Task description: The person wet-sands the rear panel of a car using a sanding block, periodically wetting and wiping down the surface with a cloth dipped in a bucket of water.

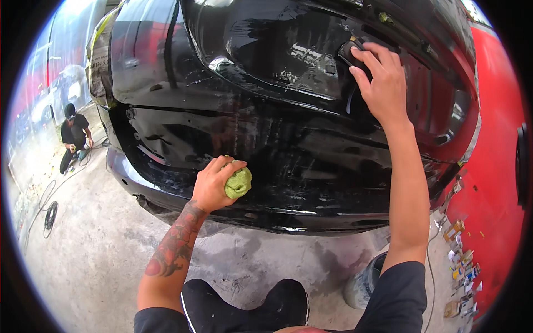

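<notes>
green sponge (239, 183) within left fingers (219, 169)

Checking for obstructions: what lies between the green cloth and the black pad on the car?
In the head view, only wet black car panel lies between the green cloth and the black pad; nothing else sits there.

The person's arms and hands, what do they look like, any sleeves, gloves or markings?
Both hands are bare, with no gloves: the left hand and the right hand. The left forearm carries a large red and dark tattoo. Short black sleeves cover the upper arms. No watch or rings are visible.
</notes>
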### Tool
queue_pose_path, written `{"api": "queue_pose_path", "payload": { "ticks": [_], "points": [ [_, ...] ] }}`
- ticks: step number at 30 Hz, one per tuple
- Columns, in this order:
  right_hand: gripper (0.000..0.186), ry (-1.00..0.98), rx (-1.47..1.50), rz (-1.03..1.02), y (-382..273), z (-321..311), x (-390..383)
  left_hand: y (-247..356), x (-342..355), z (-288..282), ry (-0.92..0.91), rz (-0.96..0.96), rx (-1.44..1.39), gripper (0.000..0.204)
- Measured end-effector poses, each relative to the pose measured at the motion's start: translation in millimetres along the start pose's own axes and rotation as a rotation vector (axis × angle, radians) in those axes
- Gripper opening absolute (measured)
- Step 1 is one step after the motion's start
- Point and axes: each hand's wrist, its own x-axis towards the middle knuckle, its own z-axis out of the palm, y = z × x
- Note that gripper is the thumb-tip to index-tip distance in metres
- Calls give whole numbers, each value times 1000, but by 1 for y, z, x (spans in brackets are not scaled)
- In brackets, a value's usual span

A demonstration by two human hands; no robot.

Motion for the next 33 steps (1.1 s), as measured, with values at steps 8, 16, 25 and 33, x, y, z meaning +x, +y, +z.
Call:
{"api": "queue_pose_path", "payload": {
  "ticks": [8,16,25,33],
  "points": [
    [38,-86,213,96,9,0,-10,-3,-1,1,28,34,25,58],
    [37,-63,234,72,9,-8,-10,3,0,1,6,16,17,57],
    [39,-95,162,94,-1,1,-9,-6,-8,-3,-4,-9,32,62],
    [53,-189,77,33,31,10,-18,-7,-8,3,-18,-31,18,64]
  ]
}}
